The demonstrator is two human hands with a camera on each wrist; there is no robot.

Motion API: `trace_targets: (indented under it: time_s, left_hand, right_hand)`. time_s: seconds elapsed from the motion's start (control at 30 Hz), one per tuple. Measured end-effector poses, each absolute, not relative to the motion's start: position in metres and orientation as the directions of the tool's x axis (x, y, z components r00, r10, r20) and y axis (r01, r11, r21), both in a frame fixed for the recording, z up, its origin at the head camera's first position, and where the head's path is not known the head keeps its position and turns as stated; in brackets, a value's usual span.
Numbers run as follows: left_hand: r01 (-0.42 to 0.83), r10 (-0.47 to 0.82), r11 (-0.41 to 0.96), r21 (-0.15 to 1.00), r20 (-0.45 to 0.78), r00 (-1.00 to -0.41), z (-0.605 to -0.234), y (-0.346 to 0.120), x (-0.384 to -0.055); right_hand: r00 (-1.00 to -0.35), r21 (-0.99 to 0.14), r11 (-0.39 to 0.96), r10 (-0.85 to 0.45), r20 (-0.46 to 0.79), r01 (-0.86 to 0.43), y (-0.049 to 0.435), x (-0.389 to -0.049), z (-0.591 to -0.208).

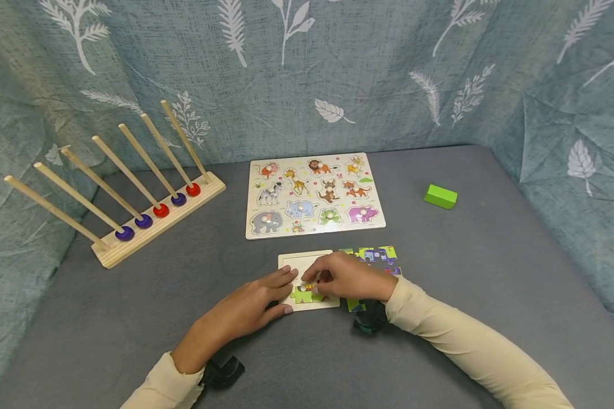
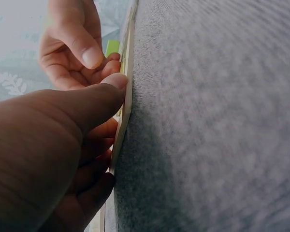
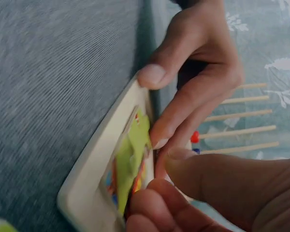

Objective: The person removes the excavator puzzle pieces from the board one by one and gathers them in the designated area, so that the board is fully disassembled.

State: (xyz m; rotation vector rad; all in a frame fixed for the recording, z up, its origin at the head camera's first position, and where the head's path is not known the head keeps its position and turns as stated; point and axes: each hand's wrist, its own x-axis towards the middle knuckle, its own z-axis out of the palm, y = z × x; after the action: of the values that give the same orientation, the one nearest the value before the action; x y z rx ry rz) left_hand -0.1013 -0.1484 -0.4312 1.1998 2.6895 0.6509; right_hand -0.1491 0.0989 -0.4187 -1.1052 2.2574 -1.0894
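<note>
A small wooden puzzle tray (image 1: 305, 262) lies on the grey cloth, with green jigsaw pieces (image 1: 303, 296) along its near side. On the tray's left edge rests my left hand (image 1: 256, 298), fingers extended and thumb at the near corner. My right hand (image 1: 345, 275) is over the tray and pinches a jigsaw piece (image 3: 139, 178) with a red and yellow picture, set against the green pieces. Its fingers hide much of that piece. Loose jigsaw pieces (image 1: 373, 254) lie right of the tray, partly under the right hand and wrist.
Behind the tray lies an animal peg puzzle board (image 1: 307, 222). A wooden peg stand (image 1: 158, 227) with red and purple beads stands at the left. A green block (image 1: 440, 196) sits at the back right. A patterned blue-green curtain (image 1: 378, 74) hangs behind.
</note>
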Motion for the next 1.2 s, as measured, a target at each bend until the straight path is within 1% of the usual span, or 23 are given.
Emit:
trace_targets:
  time_s: [0.23,0.5,0.77,1.03,1.2]
  left_hand:
    - [0.675,0.733,0.586,0.447,0.062,-0.677,-0.4291,-0.1492,-0.1009]
    - [0.670,0.731,0.586,0.455,0.059,-0.680,-0.4289,-0.1490,-0.1010]
    - [0.666,0.730,0.588,0.460,0.053,-0.681,-0.4274,-0.1480,-0.1014]
    - [0.677,0.736,0.578,0.455,0.067,-0.674,-0.4288,-0.1483,-0.1022]
    - [0.670,0.731,0.582,0.461,0.064,-0.679,-0.4302,-0.1485,-0.1025]
  right_hand:
    - [-0.582,-0.766,0.386,-0.813,-0.019,-0.514,0.1002,-0.1494,-0.4184]
    - [-0.548,-0.785,0.356,-0.836,-0.026,-0.507,0.0995,-0.1499,-0.4179]
    - [-0.556,-0.776,0.350,-0.832,0.000,-0.525,0.0985,-0.1504,-0.4186]
    - [-0.541,-0.779,0.332,-0.841,0.012,-0.532,0.0954,-0.1498,-0.4184]
    - [-0.534,-0.784,0.324,-0.845,0.011,-0.529,0.0946,-0.1485,-0.4193]
